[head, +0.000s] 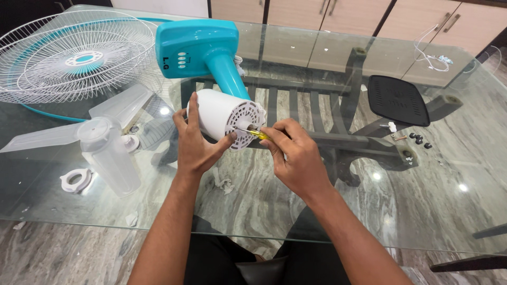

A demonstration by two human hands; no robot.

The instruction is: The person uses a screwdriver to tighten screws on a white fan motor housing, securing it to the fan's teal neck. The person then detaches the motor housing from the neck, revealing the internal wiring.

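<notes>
A white fan motor housing [222, 110] lies on its side on the glass table [412, 211], joined by a teal neck to a teal fan base [196, 48]. My left hand [196, 143] wraps the housing from the left, thumb on its perforated end face. My right hand [294, 153] grips a yellow-handled screwdriver [257, 133] whose tip touches that end face near the centre shaft.
White wire fan guards [74, 58] lie at the far left. A translucent fan blade [100, 145] and a white ring nut [76, 180] lie front left. A black oval plate [397, 100], several small black screws [418, 139] and a white cable [434, 59] are to the right.
</notes>
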